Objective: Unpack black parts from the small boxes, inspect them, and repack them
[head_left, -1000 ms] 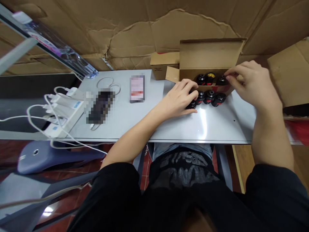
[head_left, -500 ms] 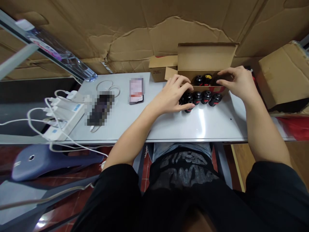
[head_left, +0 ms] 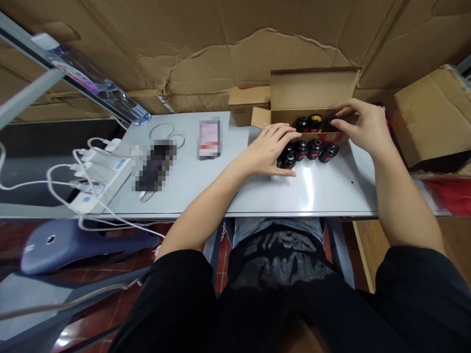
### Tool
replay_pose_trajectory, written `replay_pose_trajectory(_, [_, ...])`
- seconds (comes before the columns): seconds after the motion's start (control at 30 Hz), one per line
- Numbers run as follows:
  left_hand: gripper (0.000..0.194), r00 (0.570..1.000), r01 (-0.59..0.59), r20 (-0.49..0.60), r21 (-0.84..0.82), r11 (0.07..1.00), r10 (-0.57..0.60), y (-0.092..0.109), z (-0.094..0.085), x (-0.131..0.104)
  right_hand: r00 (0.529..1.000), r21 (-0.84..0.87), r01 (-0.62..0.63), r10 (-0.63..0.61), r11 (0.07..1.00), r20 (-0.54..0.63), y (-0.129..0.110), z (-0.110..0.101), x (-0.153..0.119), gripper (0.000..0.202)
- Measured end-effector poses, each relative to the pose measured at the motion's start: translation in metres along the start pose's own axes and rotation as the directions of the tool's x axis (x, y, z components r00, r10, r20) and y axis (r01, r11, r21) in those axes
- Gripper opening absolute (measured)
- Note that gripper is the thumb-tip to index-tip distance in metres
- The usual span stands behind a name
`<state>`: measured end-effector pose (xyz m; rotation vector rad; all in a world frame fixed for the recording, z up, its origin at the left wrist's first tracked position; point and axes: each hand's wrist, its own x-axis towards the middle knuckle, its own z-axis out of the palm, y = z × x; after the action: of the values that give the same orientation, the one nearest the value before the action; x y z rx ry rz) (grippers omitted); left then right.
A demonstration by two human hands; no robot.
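An open cardboard box [head_left: 312,88] stands at the back of the table, its lid raised. Inside are black round parts, one [head_left: 315,119] showing a yellow threaded opening. Several black parts with red marks [head_left: 315,149] stand in front of the box. My left hand [head_left: 270,147] has its fingers spread over the left end of that row, beside the box's front wall, and covers some parts. At the box's right end, my right hand [head_left: 358,122] has thumb and fingertips on a dark part [head_left: 330,124] inside, partly hidden.
Two phones [head_left: 156,165] [head_left: 209,139], a white power strip [head_left: 105,184] and cables lie to the left. A water bottle [head_left: 91,78] leans at the back left. Another carton [head_left: 434,115] stands at the right, a smaller one [head_left: 245,110] behind my left hand.
My left hand has lowered slightly and its fingers have moved off the box's front edge area. My right hand stays at the box's right end, where the dark part shows more clearly.
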<state>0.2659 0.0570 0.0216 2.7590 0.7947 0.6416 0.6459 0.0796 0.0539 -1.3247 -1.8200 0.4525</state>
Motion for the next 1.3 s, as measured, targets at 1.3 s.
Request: replay_pose_trajectory(1.3, [0.082, 1.000, -0.028, 0.010, 0.018, 0.999, 0.028, 0.005, -0.004, -0.002, 0.737, -0.009, 0.531, -0.456, 0.847, 0.499, -0.066, 0.020, -0.041, 0.027])
